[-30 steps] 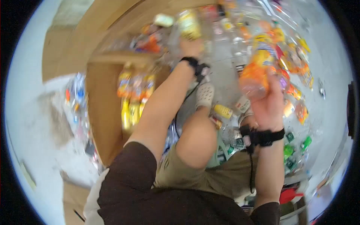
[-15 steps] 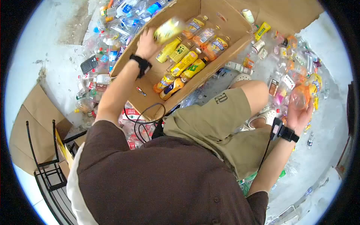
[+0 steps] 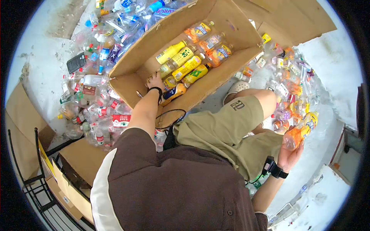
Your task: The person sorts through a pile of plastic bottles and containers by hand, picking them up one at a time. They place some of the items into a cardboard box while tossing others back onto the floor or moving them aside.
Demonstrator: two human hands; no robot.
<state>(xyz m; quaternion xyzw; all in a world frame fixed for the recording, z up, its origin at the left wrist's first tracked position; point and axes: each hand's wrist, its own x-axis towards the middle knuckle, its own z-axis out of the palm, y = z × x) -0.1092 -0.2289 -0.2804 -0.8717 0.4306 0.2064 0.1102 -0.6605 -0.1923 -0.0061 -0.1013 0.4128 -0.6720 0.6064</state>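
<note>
The person's left hand is down inside the cardboard box, right by the bottom end of a bottle with a pale yellow label. Some of its fingers are hard to see, so I cannot tell if it grips that bottle or just rests next to it. The right hand is well away from the box, past the person's knees. It has its fingers around the low end of an orange bottle, which tilts with its top up and away from the person.

In the box, more bottles lie on their sides in rows. Three have orange on them, like this one, and others are yellow, like this one. Loose bottles lie on the floor in a left pile and a right pile.

The step in hand looks like laying or straightening a bottle in the box. To go on from here, the left hand would need to come free without rolling its neighbours, and the orange bottle would need a firm hold.
</note>
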